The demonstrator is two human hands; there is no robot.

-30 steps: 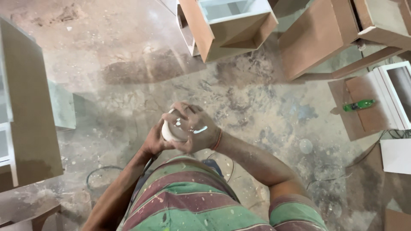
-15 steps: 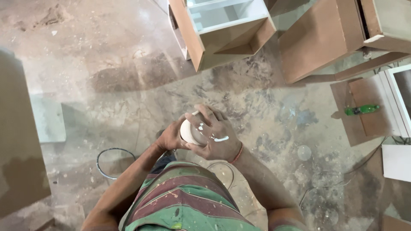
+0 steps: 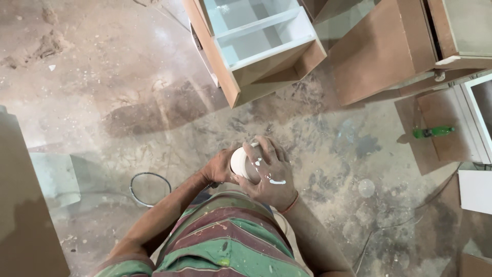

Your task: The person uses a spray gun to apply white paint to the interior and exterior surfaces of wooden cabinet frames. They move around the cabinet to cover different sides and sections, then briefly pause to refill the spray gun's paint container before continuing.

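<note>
Head cam: we've got both hands, left (image 3: 219,166) and right (image 3: 269,172), wrapped around the white tub (image 3: 241,161), lid not visibly off yet.

view: my head camera has drifted, open cabinet (image 3: 261,46) sliding toward frame centre | hands: right hand (image 3: 269,172) and left hand (image 3: 220,166) shifted slightly right, wrapping more over the white container (image 3: 241,161) | green bottle (image 3: 433,132) now nearer right edge

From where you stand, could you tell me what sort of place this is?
Probably a carpentry or furniture workshop: unfinished brown board cabinets stand on a dusty concrete floor, and both hands hold a white container.
</note>
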